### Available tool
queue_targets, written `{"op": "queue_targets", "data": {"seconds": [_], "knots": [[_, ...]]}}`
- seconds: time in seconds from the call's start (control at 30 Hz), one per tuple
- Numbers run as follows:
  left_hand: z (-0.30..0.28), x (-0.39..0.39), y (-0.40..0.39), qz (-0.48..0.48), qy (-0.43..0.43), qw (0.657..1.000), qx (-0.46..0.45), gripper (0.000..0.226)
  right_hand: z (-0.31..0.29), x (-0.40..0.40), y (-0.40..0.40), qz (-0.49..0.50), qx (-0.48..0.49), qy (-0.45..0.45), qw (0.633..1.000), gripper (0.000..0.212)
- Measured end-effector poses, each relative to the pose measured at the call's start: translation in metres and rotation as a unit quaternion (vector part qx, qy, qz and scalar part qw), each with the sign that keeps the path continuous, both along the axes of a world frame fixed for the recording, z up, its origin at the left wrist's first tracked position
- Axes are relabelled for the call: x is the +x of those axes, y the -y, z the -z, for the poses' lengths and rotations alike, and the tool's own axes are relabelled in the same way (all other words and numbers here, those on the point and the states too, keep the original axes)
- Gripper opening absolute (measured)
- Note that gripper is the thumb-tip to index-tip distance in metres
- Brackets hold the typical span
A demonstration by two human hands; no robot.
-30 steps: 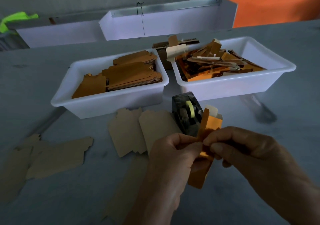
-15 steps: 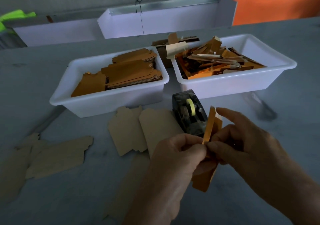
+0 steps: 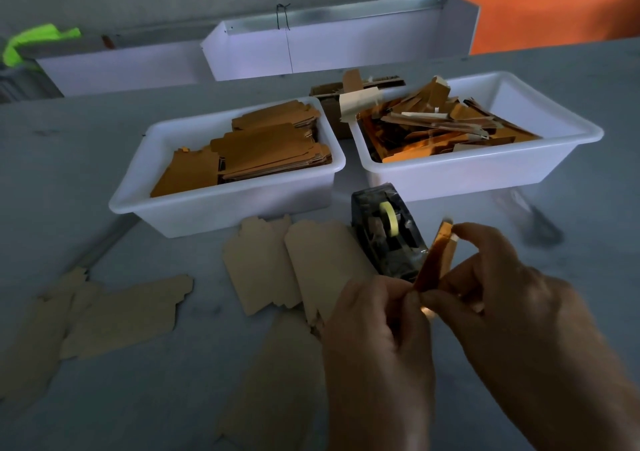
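Pinching a narrow, folded orange cardboard piece (image 3: 433,260) upright, we grip its lower end left hand (image 3: 377,343), its top right hand (image 3: 519,312); black tape dispenser (image 3: 384,239) just beyond.

Two tubs (image 3: 225,215) (image 3: 485,180), one tape dispenser (image 3: 384,239), one held card (image 3: 433,260)

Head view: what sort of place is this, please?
Likely a small packaging workbench: the left tub holds stacked card blanks, the right tub holds folded pieces, and a tape dispenser stands before them.
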State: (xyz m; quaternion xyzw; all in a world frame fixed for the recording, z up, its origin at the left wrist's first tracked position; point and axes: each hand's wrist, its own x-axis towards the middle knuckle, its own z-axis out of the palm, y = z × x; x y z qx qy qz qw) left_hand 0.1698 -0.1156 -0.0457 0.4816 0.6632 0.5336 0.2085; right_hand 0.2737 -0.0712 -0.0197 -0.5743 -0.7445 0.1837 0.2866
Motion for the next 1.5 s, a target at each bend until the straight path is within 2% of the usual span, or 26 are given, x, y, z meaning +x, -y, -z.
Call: {"op": "queue_targets", "data": {"seconds": [0.07,0.1,0.13,0.2,0.27,0.33,0.37,0.43,0.47,0.53,0.6,0.67,0.7,0.83,0.97,1.2,1.33,1.5], "knots": [[0.0,-0.005,0.001,-0.006,-0.001,1.0,0.021,0.015,-0.002,0.003,-0.002,0.017,0.008,0.012,1.0,0.082],[-0.002,-0.008,0.001,0.003,0.03,0.999,0.017,0.014,-0.005,0.003,-0.004,0.013,-0.019,-0.017,1.0,0.086],[-0.004,-0.011,0.001,0.018,0.073,0.997,0.005,0.013,-0.007,0.003,-0.006,-0.008,-0.069,-0.082,0.994,0.079],[-0.012,-0.017,0.002,0.056,0.168,0.983,-0.04,0.013,-0.004,0.003,-0.012,-0.079,-0.18,-0.236,0.952,0.058],[-0.016,-0.026,0.001,0.081,0.25,0.961,-0.085,0.019,-0.001,0.003,-0.018,-0.127,-0.244,-0.285,0.918,0.037],[-0.016,-0.038,-0.001,0.108,0.266,0.948,-0.137,0.044,0.0,0.002,-0.023,-0.152,-0.276,-0.309,0.897,0.027],[-0.015,-0.043,-0.002,0.105,0.226,0.956,-0.157,0.056,0.0,0.001,-0.027,-0.157,-0.28,-0.321,0.891,0.025],[-0.01,-0.052,-0.005,0.038,0.074,0.985,-0.154,0.061,-0.002,-0.001,-0.044,-0.141,-0.268,-0.342,0.89,0.016],[-0.006,-0.056,-0.007,-0.015,-0.007,0.99,-0.143,0.056,-0.003,-0.003,-0.057,-0.118,-0.261,-0.361,0.887,0.008],[0.003,-0.064,-0.01,-0.099,-0.121,0.976,-0.151,0.042,-0.007,-0.005,-0.093,-0.061,-0.246,-0.443,0.86,0.013],[0.016,-0.071,-0.015,-0.128,-0.172,0.958,-0.191,0.045,-0.017,-0.009,-0.132,0.003,-0.222,-0.545,0.808,0.011],[0.027,-0.075,-0.02,-0.137,-0.164,0.95,-0.226,0.057,-0.024,-0.011,-0.156,0.045,-0.192,-0.619,0.76,0.002],[0.028,-0.077,-0.023,-0.14,-0.151,0.951,-0.231,0.06,-0.024,-0.012,-0.161,0.061,-0.178,-0.63,0.753,0.006],[0.03,-0.081,-0.036,-0.098,-0.04,0.969,-0.224,0.036,-0.016,-0.013,-0.122,0.015,-0.138,-0.576,0.806,0.01],[0.031,-0.091,-0.037,-0.104,0.051,0.969,-0.217,0.03,0.002,-0.015,-0.061,-0.018,-0.148,-0.433,0.889,0.016],[0.037,-0.108,-0.037,-0.103,0.247,0.936,-0.23,0.008,0.021,-0.027,-0.014,-0.082,-0.161,-0.299,0.937,0.024],[0.035,-0.107,-0.041,-0.107,0.266,0.928,-0.24,0.012,0.021,-0.034,-0.009,-0.091,-0.102,-0.227,0.964,0.025],[0.033,-0.101,-0.046,-0.109,0.238,0.935,-0.242,0.017,0.023,-0.034,-0.007,-0.092,-0.073,-0.205,0.972,0.028]]}}
